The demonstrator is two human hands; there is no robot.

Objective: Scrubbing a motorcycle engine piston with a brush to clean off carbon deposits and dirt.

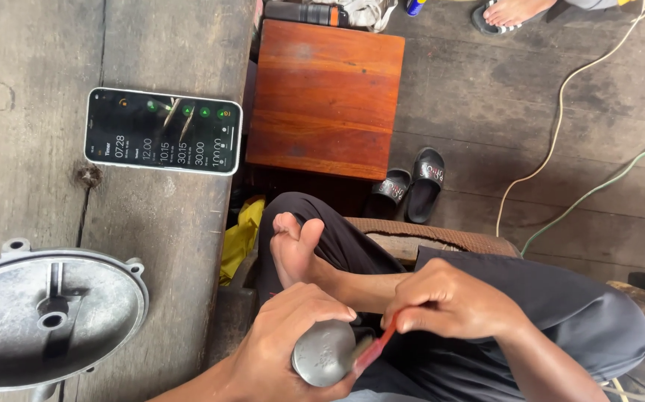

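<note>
Worn plank bench and wooden floor, seen from above, a person seated with one leg folded.

At lower left a cast cover [47, 320] lies on the bench, a phone [163, 131] above it. Lower centre, the left hand [281, 350] wraps a round metal part [325, 353]; the right hand [449, 301] pinches a red brush [375, 348] against it. Judging by the dull face, cleaning looks unfinished. A stool [325, 97], sandals [412, 184] and cables [561, 112] lie beyond, none obstructing.

Free room: bare counter [24, 89] left of the phone [163, 131].
Obstacles: round metal cover [47, 320] below the phone; wooden stool [326, 97] to its right.
</note>
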